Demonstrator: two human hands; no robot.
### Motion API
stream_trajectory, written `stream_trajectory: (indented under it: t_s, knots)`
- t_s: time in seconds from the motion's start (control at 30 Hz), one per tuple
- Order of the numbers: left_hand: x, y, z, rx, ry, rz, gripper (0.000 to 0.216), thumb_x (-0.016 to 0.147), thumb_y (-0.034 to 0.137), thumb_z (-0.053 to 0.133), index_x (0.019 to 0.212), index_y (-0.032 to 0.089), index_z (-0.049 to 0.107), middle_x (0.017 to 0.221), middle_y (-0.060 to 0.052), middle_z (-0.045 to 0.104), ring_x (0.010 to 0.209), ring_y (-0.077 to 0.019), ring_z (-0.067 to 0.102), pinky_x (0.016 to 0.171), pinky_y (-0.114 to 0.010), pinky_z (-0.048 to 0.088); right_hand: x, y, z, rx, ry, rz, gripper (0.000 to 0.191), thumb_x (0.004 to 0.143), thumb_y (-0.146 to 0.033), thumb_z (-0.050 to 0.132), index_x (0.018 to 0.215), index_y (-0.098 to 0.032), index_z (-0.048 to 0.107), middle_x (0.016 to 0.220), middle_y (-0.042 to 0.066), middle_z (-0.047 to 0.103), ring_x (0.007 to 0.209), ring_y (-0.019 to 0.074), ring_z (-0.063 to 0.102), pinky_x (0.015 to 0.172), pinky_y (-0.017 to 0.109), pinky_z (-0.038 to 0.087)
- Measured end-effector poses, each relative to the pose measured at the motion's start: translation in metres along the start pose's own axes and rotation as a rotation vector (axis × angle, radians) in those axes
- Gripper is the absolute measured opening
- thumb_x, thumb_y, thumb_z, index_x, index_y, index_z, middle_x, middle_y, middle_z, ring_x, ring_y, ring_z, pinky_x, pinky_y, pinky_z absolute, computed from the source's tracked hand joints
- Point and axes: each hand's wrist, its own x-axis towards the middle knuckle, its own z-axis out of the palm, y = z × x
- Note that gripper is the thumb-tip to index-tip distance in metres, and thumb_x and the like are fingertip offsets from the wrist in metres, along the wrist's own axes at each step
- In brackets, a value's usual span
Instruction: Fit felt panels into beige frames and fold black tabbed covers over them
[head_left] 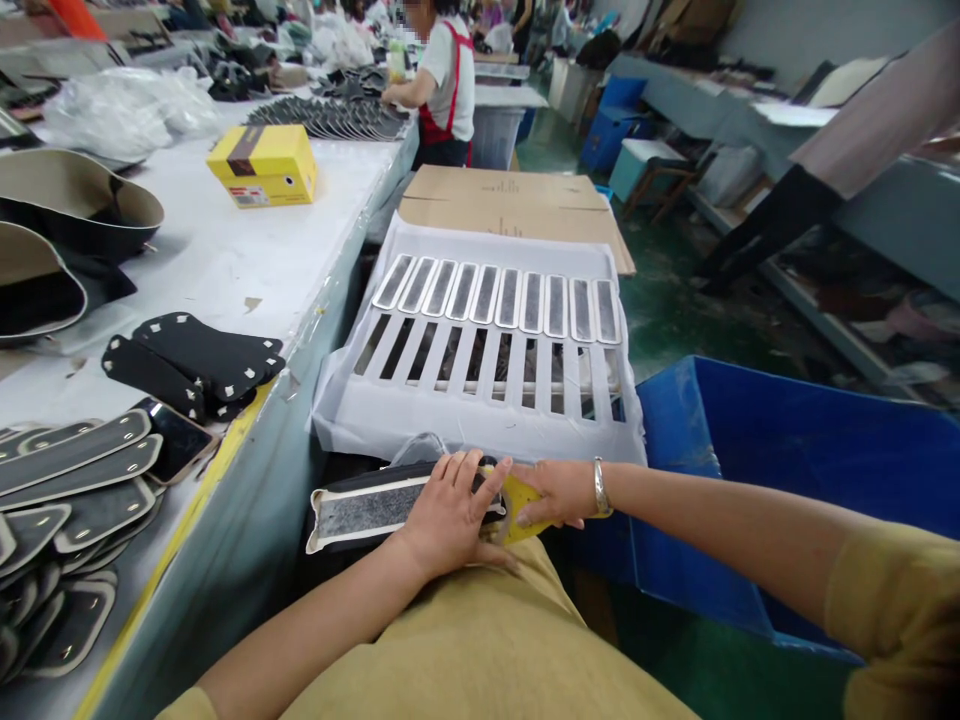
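Close in front of my body lies a black padded piece with a white-edged grey strip (367, 512) along its top. My left hand (448, 515) is over its right end, fingers together across the top and thumb nearer my body. Beside it, my right hand (556, 492), with a bracelet at the wrist, is closed around a yellow hand-held tool (517, 508). The tool's working end touches or nearly touches the right end of the piece; my fingers hide much of it. Just beyond, a white slotted sheet (465, 422) carries a row of white-edged grey strips (486, 292).
Leather-like trimmed pieces (90, 465), black punched pieces (202, 360), a phone (180, 440) and a yellow box (264, 165) lie on the left table (225, 270). A blue bin (675, 420) stands right. Behind are flat cardboard (502, 200) and a co-worker (446, 80).
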Motion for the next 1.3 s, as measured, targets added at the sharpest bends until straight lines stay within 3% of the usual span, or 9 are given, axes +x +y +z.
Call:
stream_trajectory:
  t_s: [0.4,1.03,1.3]
  knots:
    - [0.004,0.002,0.004,-0.032,0.039,-0.06,0.103,0.06,0.062,0.063,0.141,0.015,0.021,0.128,-0.02,0.041,0.117,-0.0355,0.039,0.099,-0.05,0.028,0.001,0.003,0.0,0.023,0.033,0.008,0.051,0.077,-0.048,0.051,0.113,-0.014,0.039,0.058,-0.003,0.058,0.039,0.0131,0.052,0.044,0.024,0.042]
    - [0.009,0.002,0.004,-0.123,0.021,-0.117,0.101,0.063,0.056,0.064,0.141,0.009,0.02,0.124,-0.019,0.045,0.116,-0.0336,0.04,0.101,-0.047,0.028,0.012,0.005,-0.025,-0.009,-0.089,-0.054,0.046,0.077,-0.046,0.054,0.109,-0.016,0.041,0.059,-0.004,0.057,0.04,0.0112,0.052,0.043,0.022,0.042]
    - [0.012,0.0,0.003,-0.135,0.003,-0.083,0.1,0.062,0.058,0.063,0.14,0.009,0.023,0.127,-0.018,0.044,0.115,-0.0334,0.04,0.1,-0.046,0.029,0.007,0.007,-0.009,0.016,0.014,-0.02,0.046,0.078,-0.046,0.053,0.11,-0.015,0.04,0.055,-0.005,0.055,0.038,0.011,0.052,0.041,0.021,0.041]
